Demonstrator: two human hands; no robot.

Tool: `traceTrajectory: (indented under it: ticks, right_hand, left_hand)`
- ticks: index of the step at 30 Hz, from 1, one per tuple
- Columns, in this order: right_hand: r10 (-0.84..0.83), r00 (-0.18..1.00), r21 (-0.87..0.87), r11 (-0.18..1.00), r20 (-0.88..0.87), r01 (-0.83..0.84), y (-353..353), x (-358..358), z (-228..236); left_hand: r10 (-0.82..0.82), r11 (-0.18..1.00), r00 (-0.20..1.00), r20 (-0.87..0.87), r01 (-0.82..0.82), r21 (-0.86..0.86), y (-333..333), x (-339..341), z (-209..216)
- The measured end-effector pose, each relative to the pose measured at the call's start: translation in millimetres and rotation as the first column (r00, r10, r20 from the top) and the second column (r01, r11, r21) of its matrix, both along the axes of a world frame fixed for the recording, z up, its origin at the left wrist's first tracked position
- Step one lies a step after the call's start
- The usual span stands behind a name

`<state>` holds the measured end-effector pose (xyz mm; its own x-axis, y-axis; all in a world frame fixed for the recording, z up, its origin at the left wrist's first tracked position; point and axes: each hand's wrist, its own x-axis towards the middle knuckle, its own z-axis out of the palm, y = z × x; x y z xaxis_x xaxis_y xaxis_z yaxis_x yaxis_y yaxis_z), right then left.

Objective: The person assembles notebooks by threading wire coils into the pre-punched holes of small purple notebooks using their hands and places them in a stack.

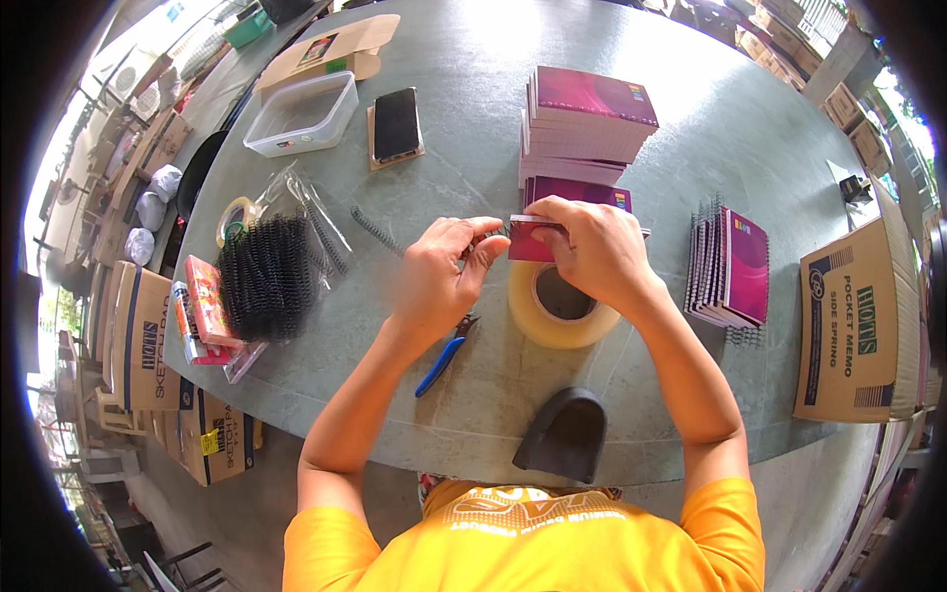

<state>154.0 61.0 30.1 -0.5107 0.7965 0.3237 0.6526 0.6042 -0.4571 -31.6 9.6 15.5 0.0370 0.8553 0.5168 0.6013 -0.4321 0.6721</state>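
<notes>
My right hand [602,247] grips a small purple-covered memo pad [528,247] just above a large roll of clear tape [528,321]. My left hand [444,266] is pinched closed at the pad's left edge. A black spiral coil [375,232] sticks out to the left of that hand; its inner end is hidden by the fingers. Beyond my hands rises a stack of purple memo pads [582,153]. Cutting pliers with blue handles [440,367] lie below my left hand. Several spiral-bound memo pads [745,266] stand grouped at the right.
Black coils [264,281] lie piled at the left, beside a tape roll [237,219] and red packets [209,301]. A clear plastic box [301,116] and a phone [397,123] sit farther back. Near the front edge is a dark rounded object [564,434]. An open carton [853,326] stands right.
</notes>
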Motion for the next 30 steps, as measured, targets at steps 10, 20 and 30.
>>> traceTrajectory:
  ticks: [10, 20, 30]
  right_hand:
    - [0.057, 0.998, 0.009, 0.998, -0.028, -0.057, -1, 2, 1]
    - [0.081, 0.98, 0.179, 0.983, -0.181, -0.049, -1, -12, -7]
    - [0.056, 0.974, 0.078, 0.996, -0.219, -0.04, -6, -14, -4]
  left_hand:
    - [0.119, 0.946, 0.992, 0.046, -0.099, -0.309, 8, 6, 8]
    - [-0.106, 0.986, 0.984, -0.141, 0.085, -0.147, 14, -16, 17]
    - [-0.292, 0.946, 0.851, -0.436, 0.19, -0.263, -82, 52, -24]
